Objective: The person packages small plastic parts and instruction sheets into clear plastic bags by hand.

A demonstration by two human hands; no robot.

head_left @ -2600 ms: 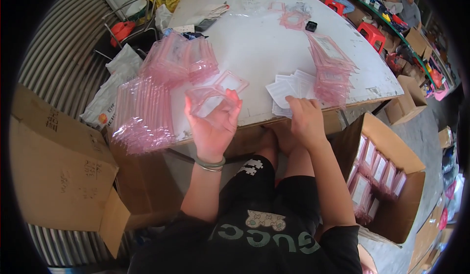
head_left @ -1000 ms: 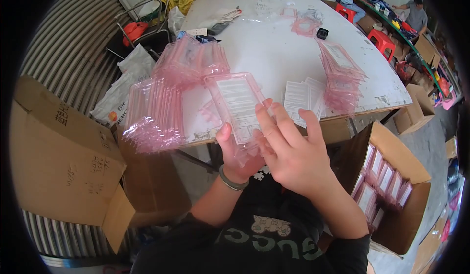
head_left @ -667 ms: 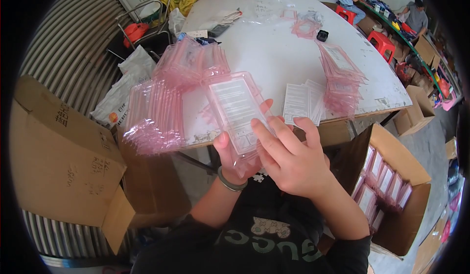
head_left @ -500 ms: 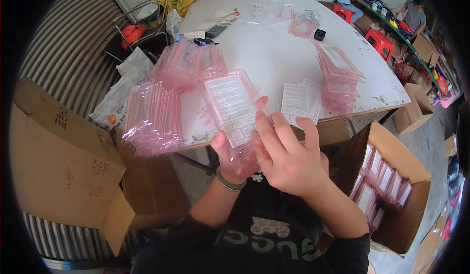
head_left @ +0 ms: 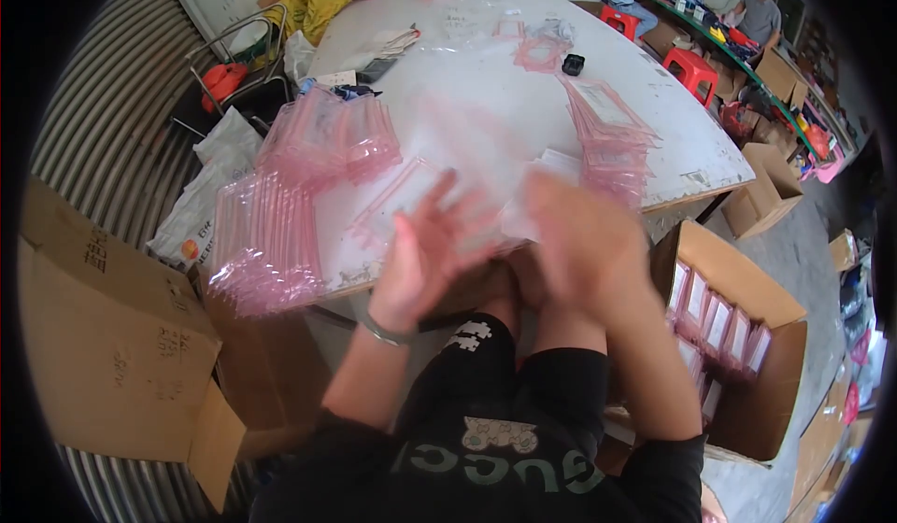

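My left hand (head_left: 420, 252) is raised at the table's front edge, palm up, its fingers spread and blurred, with nothing held in it. To its right, my right hand (head_left: 584, 233) is smeared by motion; its fingers cannot be made out. A faint pink blur of a sleeve (head_left: 467, 131) shows over the white table (head_left: 439, 84). Beyond my left hand lies a pink-edged clear sleeve (head_left: 397, 201). Stacked sleeves (head_left: 266, 233) lie at the left edge. White cards (head_left: 558, 161) lie partly hidden behind my right hand, beside a pile of filled sleeves (head_left: 612, 140).
An open carton (head_left: 771, 411) of packed sleeves stands right of my legs. Another carton (head_left: 112, 308) stands left. A black object (head_left: 573, 64) and loose sleeves (head_left: 540, 53) lie far back on the table. Two people sit at a green-edged bench (head_left: 738, 51) beyond red stools (head_left: 690, 73).
The card-filled sleeve has left my left hand, which has opened and moved slightly left. My right hand has moved up, away from my left. The whole view has shifted slightly.
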